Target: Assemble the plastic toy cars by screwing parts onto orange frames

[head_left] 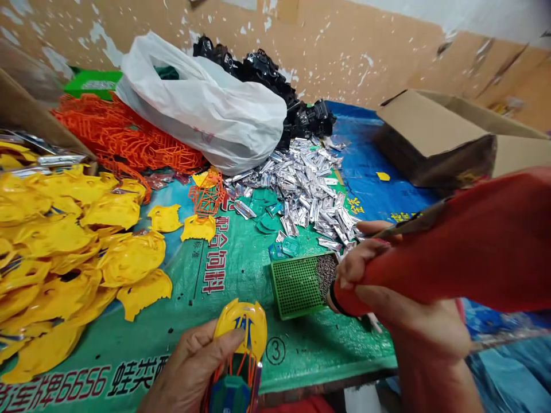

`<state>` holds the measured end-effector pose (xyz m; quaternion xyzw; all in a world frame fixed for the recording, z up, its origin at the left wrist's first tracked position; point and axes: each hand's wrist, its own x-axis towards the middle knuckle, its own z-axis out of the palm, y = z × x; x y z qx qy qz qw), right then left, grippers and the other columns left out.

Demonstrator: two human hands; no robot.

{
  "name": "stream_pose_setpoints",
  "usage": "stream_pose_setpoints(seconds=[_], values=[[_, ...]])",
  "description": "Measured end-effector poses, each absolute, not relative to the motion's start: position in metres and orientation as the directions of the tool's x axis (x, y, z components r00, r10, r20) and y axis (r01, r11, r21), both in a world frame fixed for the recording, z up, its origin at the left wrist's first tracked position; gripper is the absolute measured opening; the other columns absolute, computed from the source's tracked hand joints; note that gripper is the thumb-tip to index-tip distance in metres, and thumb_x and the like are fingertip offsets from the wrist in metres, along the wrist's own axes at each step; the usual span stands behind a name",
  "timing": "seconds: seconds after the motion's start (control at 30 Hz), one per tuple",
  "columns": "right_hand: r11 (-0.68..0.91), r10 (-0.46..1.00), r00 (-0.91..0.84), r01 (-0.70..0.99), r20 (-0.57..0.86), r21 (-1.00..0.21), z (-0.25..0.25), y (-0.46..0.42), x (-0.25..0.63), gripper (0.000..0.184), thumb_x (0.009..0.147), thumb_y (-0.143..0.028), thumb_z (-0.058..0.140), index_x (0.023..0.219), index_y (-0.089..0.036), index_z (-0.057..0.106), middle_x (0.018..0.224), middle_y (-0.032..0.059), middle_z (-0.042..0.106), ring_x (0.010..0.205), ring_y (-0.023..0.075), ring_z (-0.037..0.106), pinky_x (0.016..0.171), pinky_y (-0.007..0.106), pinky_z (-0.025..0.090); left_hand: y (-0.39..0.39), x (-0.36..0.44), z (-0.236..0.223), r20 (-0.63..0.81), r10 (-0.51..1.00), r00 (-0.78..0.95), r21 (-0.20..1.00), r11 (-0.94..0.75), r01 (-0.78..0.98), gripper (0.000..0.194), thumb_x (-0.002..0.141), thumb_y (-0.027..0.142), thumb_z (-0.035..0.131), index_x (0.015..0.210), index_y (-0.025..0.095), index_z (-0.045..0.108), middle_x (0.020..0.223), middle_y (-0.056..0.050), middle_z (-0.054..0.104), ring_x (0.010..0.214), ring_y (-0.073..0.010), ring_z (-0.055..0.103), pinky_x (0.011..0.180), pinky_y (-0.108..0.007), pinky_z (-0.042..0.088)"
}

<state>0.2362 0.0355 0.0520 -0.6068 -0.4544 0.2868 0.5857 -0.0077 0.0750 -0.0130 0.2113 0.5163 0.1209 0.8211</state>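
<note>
My left hand (189, 367) is gripping a yellow plastic toy car shell (241, 327) near the front edge of the worktop (314, 361), while my right hand (387, 310) is clenching a red-handled tool (473, 252).

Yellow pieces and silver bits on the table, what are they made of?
The yellow pieces look like thin, glossy plastic: they shine smoothly and curve like moulded shells. The silver bits seem to be metal foil or foil-coated plastic, since they have a bright, mirror-like shine. From here I can't tell which.
</note>
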Motion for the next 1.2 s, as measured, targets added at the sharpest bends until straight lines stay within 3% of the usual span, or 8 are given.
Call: stream_pose_setpoints(seconds=[0.13,0.37,0.67,0.77,0.87,0.93,1.03,1.2], values=[[0.082,0.887,0.425,0.239,0.180,-0.968,0.046,0.036,0.237,0.047,0.073,-0.026,0.068,0.116,-0.026,0.050,0.072,-0.0015,0.057,0.066,0.0180,0.060,0.062,0.035,0.051,0.077,-0.006,-0.013,-0.779,0.435,0.451,0.481,0.877,-0.016,0.030,0.064,0.039,0.081,0.076,0.013,0.074,0.061,-0.006,0.070,0.048,-0.0135,0.058,0.046,-0.022,0.047],[0.081,0.874,0.430,0.329,0.226,-0.941,0.042,0.035,0.243,0.025,0.073,-0.024,0.067,0.096,-0.024,0.058,0.072,-0.0010,0.058,0.068,0.0166,0.060,0.065,0.035,0.051,0.075,-0.009,-0.009,-0.755,0.465,0.462,0.526,0.850,0.004,0.032,0.067,0.042,0.078,0.077,0.013,0.073,0.061,-0.006,0.069,0.048,-0.0141,0.059,0.047,-0.022,0.047],[0.093,0.790,0.536,0.375,0.298,-0.922,0.064,0.078,0.224,0.030,0.072,-0.038,0.074,0.093,-0.022,0.060,0.078,-0.0015,0.060,0.067,0.0149,0.058,0.060,0.032,0.050,0.074,-0.015,-0.013,-0.728,0.546,0.415,0.593,0.805,-0.019,0.036,0.066,0.042,0.079,0.085,0.012,0.073,0.066,-0.006,0.070,0.056,-0.0158,0.063,0.050,-0.022,0.048],[0.054,0.869,0.417,0.454,0.265,-0.889,0.055,0.078,0.225,0.055,0.073,-0.045,0.072,0.119,-0.024,0.050,0.101,0.0039,0.063,0.089,0.0213,0.061,0.076,0.039,0.052,0.075,-0.018,-0.009,-0.739,0.587,0.331,0.605,0.794,-0.058,0.037,0.062,0.040,0.082,0.085,0.012,0.074,0.068,-0.006,0.072,0.059,-0.0179,0.065,0.053,-0.024,0.051],[-0.043,0.972,0.197,0.687,0.130,-0.726,0.039,0.058,0.234,0.091,0.068,-0.044,0.074,0.143,-0.025,0.027,0.134,0.0122,0.049,0.123,0.0318,0.046,0.097,0.053,0.043,0.076,-0.024,-0.007,-0.740,0.598,0.307,0.603,0.793,-0.091,0.036,0.060,0.038,0.083,0.084,0.013,0.073,0.069,-0.006,0.073,0.057,-0.0186,0.066,0.054,-0.026,0.054],[-0.046,0.999,0.048,0.867,-0.008,-0.495,0.029,0.042,0.242,0.090,0.065,-0.037,0.074,0.143,-0.022,0.031,0.143,0.0146,0.041,0.133,0.0361,0.034,0.104,0.057,0.034,0.078,-0.026,-0.006,-0.728,0.599,0.334,0.601,0.791,-0.110,0.035,0.060,0.037,0.083,0.083,0.013,0.073,0.068,-0.006,0.073,0.056,-0.0185,0.066,0.054,-0.026,0.054],[-0.016,0.987,-0.015,0.982,-0.162,-0.188,0.019,0.029,0.250,0.083,0.060,-0.018,0.066,0.139,-0.014,0.040,0.142,0.0177,0.043,0.131,0.0391,0.033,0.103,0.057,0.031,0.081,-0.026,-0.004,-0.697,0.605,0.385,0.598,0.787,-0.153,0.035,0.058,0.036,0.085,0.081,0.012,0.074,0.066,-0.006,0.073,0.054,-0.0181,0.065,0.053,-0.027,0.055],[0.071,0.976,-0.070,0.997,-0.206,-0.006,0.017,0.038,0.254,0.071,0.058,-0.008,0.055,0.129,-0.010,0.048,0.127,0.0197,0.052,0.119,0.0358,0.042,0.096,0.050,0.034,0.078,-0.026,-0.004,-0.653,0.643,0.399,0.623,0.756,-0.199,0.030,0.061,0.034,0.084,0.080,0.013,0.075,0.066,-0.005,0.073,0.055,-0.0163,0.066,0.056,-0.025,0.056]])
